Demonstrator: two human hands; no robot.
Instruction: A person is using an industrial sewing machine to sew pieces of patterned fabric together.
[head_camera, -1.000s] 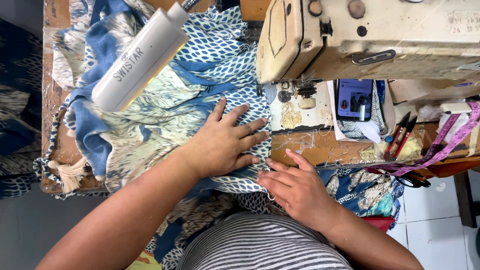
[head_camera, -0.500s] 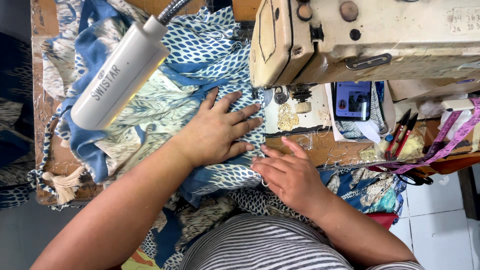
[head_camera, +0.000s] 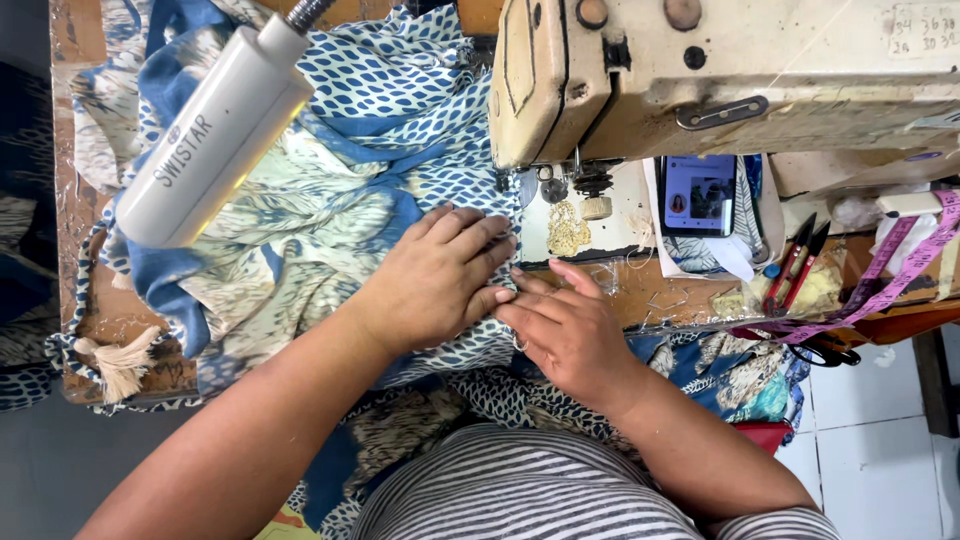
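A blue and white patterned fabric (head_camera: 400, 110) lies spread over the wooden sewing table (head_camera: 95, 320) to the left of a cream sewing machine (head_camera: 720, 80). My left hand (head_camera: 435, 280) lies flat on the fabric, fingers spread and pointing right toward the needle area (head_camera: 575, 190). My right hand (head_camera: 570, 335) rests beside it at the fabric's edge near the table front, its fingers touching the left hand's fingertips and pressing the cloth. Neither hand grips anything.
A white tube-shaped lamp (head_camera: 215, 135) hangs over the fabric at left. A phone (head_camera: 698, 195) lies behind the machine bed. Scissors with red handles (head_camera: 795, 265) and a pink measuring tape (head_camera: 880, 275) lie at right. A tassel (head_camera: 120, 365) hangs at the table's left front.
Both hands have slid the fabric a little to the right, closer to the needle; the right hand has moved in against the left hand's fingertips.
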